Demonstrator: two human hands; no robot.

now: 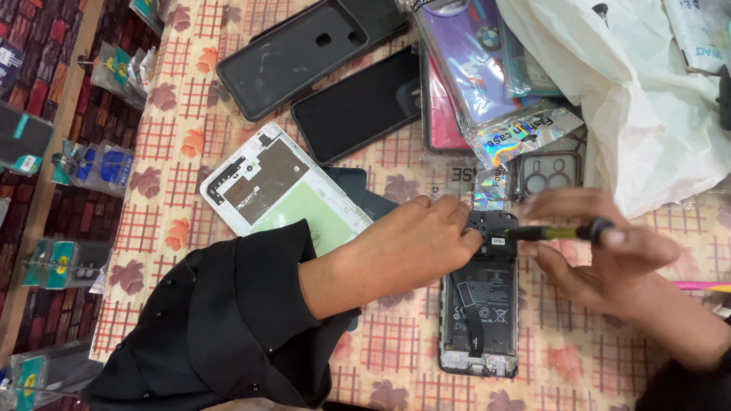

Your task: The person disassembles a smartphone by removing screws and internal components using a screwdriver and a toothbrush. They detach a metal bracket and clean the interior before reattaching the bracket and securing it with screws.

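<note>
Black, with its back cover off and battery showing, the opened phone [478,304] lies on the checked tabletop [396,350]. The left hand [422,240] presses its fingers down on the phone's top end. The right hand [601,247] has its fingers closed around a yellow-green screwdriver [552,231], tip at the phone's camera end.

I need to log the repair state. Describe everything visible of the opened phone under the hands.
The opened black smartphone with its back cover off lies flat, insides up, on the checked floral tablecloth, long axis toward the viewer. A large black battery fills its middle; a dark plastic shield covers its top. The left hand presses that top end, and the yellow-shafted, black-handled screwdriver in the right hand meets it there.
</note>
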